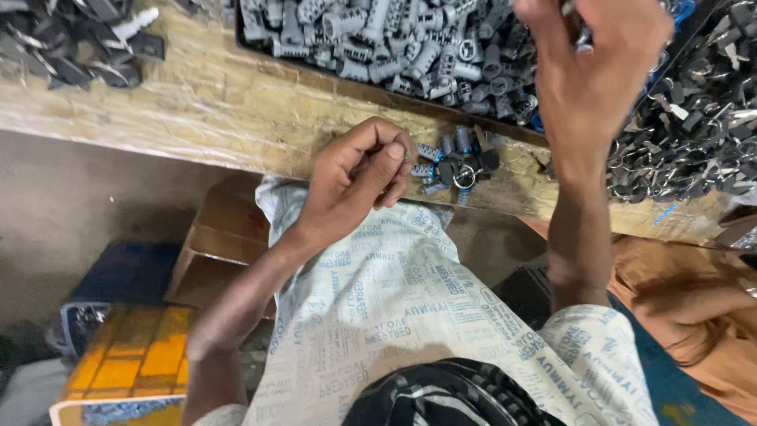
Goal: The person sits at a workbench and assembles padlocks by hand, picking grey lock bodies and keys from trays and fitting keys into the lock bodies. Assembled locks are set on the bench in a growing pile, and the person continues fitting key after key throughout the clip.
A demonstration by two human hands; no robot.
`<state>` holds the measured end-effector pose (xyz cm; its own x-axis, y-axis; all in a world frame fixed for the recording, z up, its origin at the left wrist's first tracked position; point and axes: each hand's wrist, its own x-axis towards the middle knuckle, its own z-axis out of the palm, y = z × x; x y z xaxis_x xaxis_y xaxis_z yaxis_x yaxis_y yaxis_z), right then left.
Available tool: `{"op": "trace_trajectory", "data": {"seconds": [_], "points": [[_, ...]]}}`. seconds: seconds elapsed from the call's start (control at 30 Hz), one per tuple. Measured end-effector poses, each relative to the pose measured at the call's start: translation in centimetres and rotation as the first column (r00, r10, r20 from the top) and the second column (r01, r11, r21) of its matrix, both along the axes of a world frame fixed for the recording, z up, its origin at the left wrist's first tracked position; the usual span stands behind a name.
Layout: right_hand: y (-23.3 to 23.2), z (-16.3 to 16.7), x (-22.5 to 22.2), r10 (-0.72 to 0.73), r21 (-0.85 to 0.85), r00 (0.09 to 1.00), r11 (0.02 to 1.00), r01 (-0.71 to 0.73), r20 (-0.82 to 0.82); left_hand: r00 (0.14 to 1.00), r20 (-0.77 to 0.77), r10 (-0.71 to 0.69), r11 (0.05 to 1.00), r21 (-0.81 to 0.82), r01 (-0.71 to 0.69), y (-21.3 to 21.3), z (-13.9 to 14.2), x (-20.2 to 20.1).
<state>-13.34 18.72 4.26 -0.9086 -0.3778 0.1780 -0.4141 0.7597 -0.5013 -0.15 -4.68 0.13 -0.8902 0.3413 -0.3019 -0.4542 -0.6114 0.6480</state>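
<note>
My left hand is curled at the near edge of the wooden bench, thumb pressed against the forefinger; what it pinches is too small to make out. Just to its right lies a small cluster of grey plastic parts with metal rings. My right hand reaches up over the tray of grey plastic parts, fingers bent down, with a bit of metal showing by the fingertips. Whether it grips a part is hidden.
A heap of dark parts with metal rings fills the bench's right side. Another dark pile sits at the far left. Below the bench are a cardboard box, a yellow crate and orange cloth.
</note>
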Motion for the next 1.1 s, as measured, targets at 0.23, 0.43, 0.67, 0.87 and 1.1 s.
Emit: {"op": "trace_trajectory", "data": {"seconds": [0.23, 0.43, 0.67, 0.87, 1.1], "points": [[-2.8, 4.1, 12.1, -0.065, -0.322, 0.926, 0.927, 0.194, 0.371, 0.991, 0.028, -0.133, 0.984, 0.124, 0.129, 0.5, 3.1, -0.7], [-1.5, 3.0, 15.2, -0.112, -0.435, 0.901, 0.846, 0.308, 0.419, 0.944, 0.191, -0.27, 0.963, 0.041, 0.267, 1.1, 3.9, -0.9], [-1.0, 2.4, 16.1, -0.026, -0.593, 0.915, 0.754, 0.283, 0.404, 0.963, 0.122, -0.242, 0.951, -0.168, 0.26, 2.0, 4.2, -0.2], [-0.5, 2.0, 17.1, -0.004, -0.653, 0.851, 0.639, 0.406, 0.525, 0.958, 0.064, -0.279, 0.926, -0.247, 0.286, 2.2, 4.7, -0.4], [-0.4, 1.6, 17.6, -0.001, -0.658, 0.849, 0.631, 0.411, 0.529, 0.92, -0.062, -0.388, 0.792, -0.533, 0.298, 2.3, 6.2, -1.2]]}}
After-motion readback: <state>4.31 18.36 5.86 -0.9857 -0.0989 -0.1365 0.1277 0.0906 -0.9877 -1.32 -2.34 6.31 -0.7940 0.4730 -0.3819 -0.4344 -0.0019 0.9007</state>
